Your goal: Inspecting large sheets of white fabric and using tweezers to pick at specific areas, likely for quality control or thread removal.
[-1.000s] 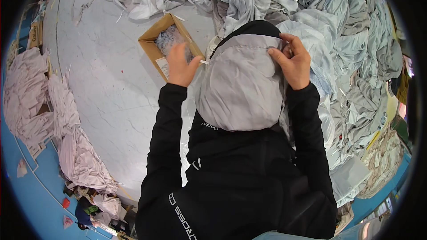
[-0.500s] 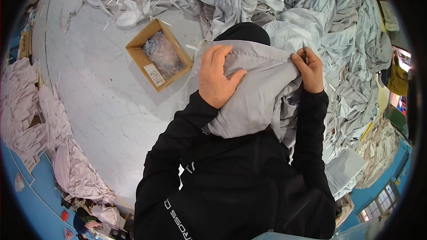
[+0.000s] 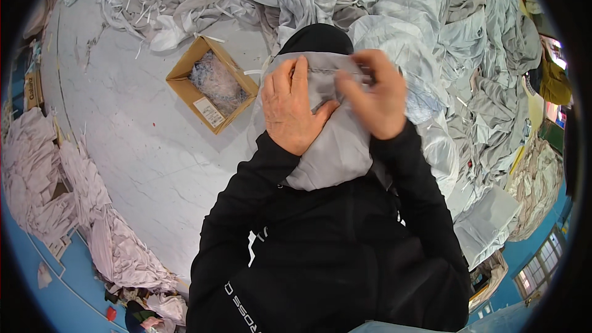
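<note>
Cardboard box (image 3: 239, 76), contents (image 3: 216, 80) perhaps clear plastic; pinkish cloth heap (image 3: 31, 172) at left; blue floor (image 3: 65, 291) below.

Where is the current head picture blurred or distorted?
Head view: the right hand is blurred, most at its fingers, while the left hand and the grey cloth look sharper; head view: the pale table has a bowed left edge, and the corners go black.

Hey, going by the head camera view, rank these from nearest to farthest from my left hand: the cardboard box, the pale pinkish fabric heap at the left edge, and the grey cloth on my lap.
From your left hand:
1. Grey cloth: directly under the hand.
2. Cardboard box: just to its left.
3. Pale pinkish fabric heap: far left.
</note>
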The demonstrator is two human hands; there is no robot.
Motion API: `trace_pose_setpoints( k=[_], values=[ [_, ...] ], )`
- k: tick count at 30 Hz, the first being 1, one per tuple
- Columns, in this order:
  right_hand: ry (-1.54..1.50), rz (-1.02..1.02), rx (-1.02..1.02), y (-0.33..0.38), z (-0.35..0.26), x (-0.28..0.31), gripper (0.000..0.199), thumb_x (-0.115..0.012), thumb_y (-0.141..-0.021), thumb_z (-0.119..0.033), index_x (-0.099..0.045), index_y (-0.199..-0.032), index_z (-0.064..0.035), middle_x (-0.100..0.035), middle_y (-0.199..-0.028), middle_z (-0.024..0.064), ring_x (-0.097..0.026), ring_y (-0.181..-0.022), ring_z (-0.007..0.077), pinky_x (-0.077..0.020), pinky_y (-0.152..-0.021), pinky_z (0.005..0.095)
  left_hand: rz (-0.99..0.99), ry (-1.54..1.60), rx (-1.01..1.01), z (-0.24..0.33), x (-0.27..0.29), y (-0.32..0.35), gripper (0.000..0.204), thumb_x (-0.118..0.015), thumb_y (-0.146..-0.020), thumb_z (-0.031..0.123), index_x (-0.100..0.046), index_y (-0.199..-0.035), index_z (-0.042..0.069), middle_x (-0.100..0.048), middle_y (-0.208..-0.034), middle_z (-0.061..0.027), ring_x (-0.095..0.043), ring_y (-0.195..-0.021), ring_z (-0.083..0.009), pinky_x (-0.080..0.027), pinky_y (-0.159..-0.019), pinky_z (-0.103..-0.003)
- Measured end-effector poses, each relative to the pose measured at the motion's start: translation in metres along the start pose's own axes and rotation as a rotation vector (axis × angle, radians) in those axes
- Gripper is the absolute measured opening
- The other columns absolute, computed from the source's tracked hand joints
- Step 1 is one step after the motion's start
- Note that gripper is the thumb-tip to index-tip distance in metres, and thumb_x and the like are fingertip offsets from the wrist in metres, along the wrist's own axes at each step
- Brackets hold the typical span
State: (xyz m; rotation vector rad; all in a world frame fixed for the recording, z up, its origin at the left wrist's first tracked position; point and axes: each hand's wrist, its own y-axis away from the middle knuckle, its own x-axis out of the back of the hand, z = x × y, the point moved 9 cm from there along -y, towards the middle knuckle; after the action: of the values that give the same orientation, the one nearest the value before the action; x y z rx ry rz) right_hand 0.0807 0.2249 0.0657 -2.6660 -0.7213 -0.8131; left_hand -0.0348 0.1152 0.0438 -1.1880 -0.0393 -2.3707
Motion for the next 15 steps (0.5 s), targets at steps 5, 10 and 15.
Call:
trace_pose_setpoints(
  k=[5, 10, 15],
  values=[
    [-0.105, -0.02, -0.122, 0.002, 0.036, -0.031, 0.025, -0.072, -0.078, -0.007, -0.058, -0.099, -0.0017, -0.059, -0.081, 0.0012, -0.054, -0.073, 0.0077, -0.0443, -0.065, 0.023, 0.04, 0.058, -0.027, -0.001, 0.001, -0.002, 0.08, -0.085, -0.065, 0.022, -0.05, -0.132, -0.004, -0.05, -0.125, -0.0163, -0.049, -0.108, -0.0346, -0.041, -0.092, -0.043],
    [-0.339, -0.081, -0.176, 0.004, 0.057, -0.041, 0.018, -0.068, -0.08, 0.0, -0.057, -0.094, -0.0026, -0.055, -0.082, -0.0029, -0.048, -0.073, 0.0032, -0.0402, -0.066, 0.0188, 0.268, 0.269, -0.093, -0.011, 0.022, -0.003, 0.03, -0.076, -0.074, 0.002, -0.07, -0.104, 0.0, -0.062, -0.095, -0.0114, -0.06, -0.083, -0.0285, -0.05, -0.071, -0.035],
    [-0.378, -0.103, -0.248, 0.004, 0.059, -0.045, 0.017, -0.067, -0.081, 0.001, -0.057, -0.094, -0.0035, -0.056, -0.086, -0.0049, -0.047, -0.074, 0.0018, -0.0392, -0.067, 0.0173, 0.225, 0.177, -0.22, -0.003, 0.015, -0.015, 0.023, -0.074, -0.073, -0.001, -0.069, -0.095, 0.0, -0.062, -0.09, -0.0108, -0.06, -0.079, -0.0278, -0.05, -0.068, -0.036]
  ],
)
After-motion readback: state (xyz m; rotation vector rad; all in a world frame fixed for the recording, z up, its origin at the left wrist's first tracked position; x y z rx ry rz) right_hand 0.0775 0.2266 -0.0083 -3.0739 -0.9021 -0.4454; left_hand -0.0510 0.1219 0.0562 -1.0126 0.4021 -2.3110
